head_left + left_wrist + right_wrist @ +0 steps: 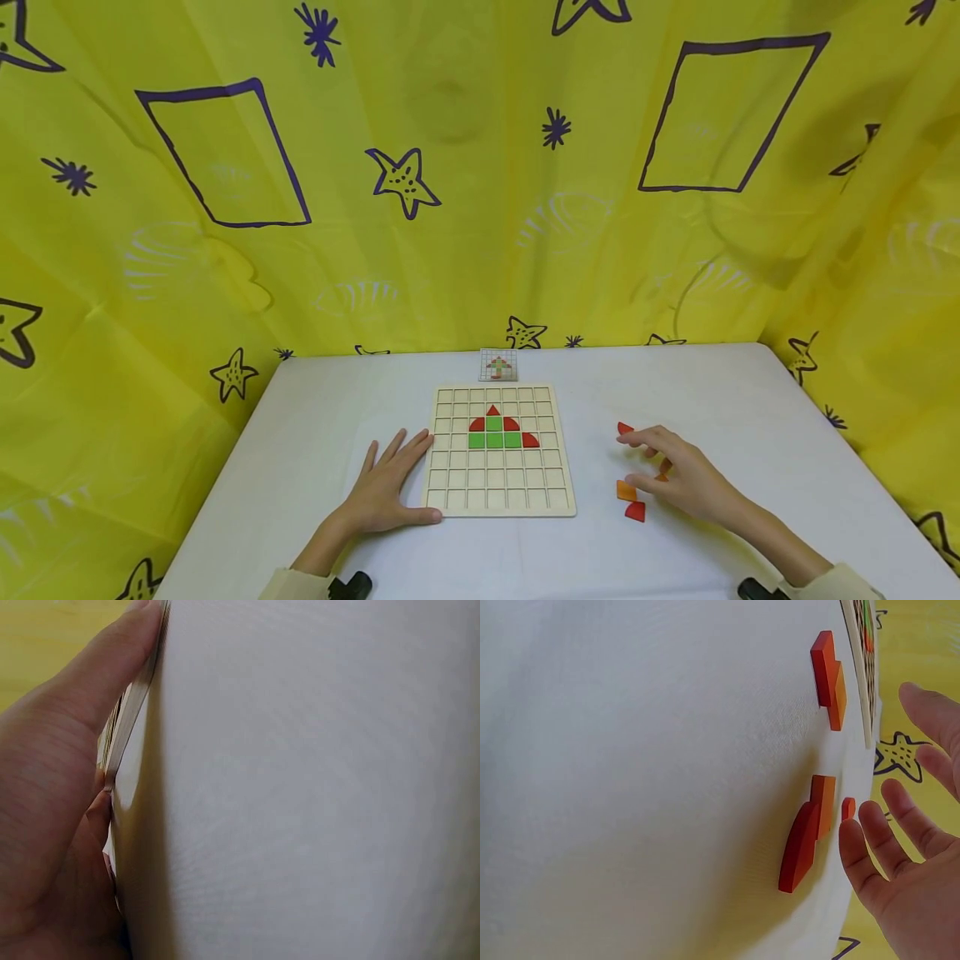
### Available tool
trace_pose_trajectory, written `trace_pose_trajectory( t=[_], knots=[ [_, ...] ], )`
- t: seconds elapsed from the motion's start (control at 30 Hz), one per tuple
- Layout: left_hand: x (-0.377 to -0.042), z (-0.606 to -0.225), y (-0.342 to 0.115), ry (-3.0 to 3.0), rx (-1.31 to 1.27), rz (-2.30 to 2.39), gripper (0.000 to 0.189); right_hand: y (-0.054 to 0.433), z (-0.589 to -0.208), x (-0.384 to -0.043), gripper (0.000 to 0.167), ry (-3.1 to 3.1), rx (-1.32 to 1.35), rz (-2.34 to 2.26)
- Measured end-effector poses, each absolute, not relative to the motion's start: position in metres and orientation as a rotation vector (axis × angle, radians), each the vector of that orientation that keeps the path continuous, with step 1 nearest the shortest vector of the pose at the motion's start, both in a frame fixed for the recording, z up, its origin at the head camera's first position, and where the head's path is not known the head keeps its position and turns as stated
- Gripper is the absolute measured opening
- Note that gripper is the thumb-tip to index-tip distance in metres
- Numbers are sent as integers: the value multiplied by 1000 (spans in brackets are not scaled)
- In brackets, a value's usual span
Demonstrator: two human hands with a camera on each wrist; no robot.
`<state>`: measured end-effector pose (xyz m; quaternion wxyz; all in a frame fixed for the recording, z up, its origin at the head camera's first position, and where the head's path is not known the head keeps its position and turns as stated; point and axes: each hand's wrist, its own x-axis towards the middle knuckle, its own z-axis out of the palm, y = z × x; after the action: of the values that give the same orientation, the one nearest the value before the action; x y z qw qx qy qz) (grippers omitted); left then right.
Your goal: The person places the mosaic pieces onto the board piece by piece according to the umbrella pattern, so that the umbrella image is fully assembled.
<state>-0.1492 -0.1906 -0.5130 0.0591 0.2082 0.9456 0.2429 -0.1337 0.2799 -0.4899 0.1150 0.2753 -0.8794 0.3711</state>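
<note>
A pale wooden grid board [495, 479] lies on the table. On it, green squares [493, 439], red quarter-circle pieces [530, 441] and a red triangle [492, 411] form a pattern. My left hand [386, 492] is spread beside the board, fingertips at its left edge and thumb at the near left corner. To the right of the board, my right hand [686, 475] hovers over several loose pieces with its fingers apart and nothing held. Below its thumb lie an orange piece [626, 491] and a red quarter circle [635, 512]; another red piece [625, 427] is near the index fingertip.
A small pattern card [498, 365] stands behind the board, showing a similar red and green figure. The white table [337, 400] ends at a yellow curtain [465, 275] with drawn stars. In the right wrist view, orange [823, 806] and red pieces [801, 851] lie in small groups.
</note>
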Motion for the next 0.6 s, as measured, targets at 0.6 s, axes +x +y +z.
trace_pose_trajectory(
  t=[0.6],
  knots=[
    [-149,-522,-192,2923,685,799,116,282,-492,-131,51,-2585,786,1083]
  ],
)
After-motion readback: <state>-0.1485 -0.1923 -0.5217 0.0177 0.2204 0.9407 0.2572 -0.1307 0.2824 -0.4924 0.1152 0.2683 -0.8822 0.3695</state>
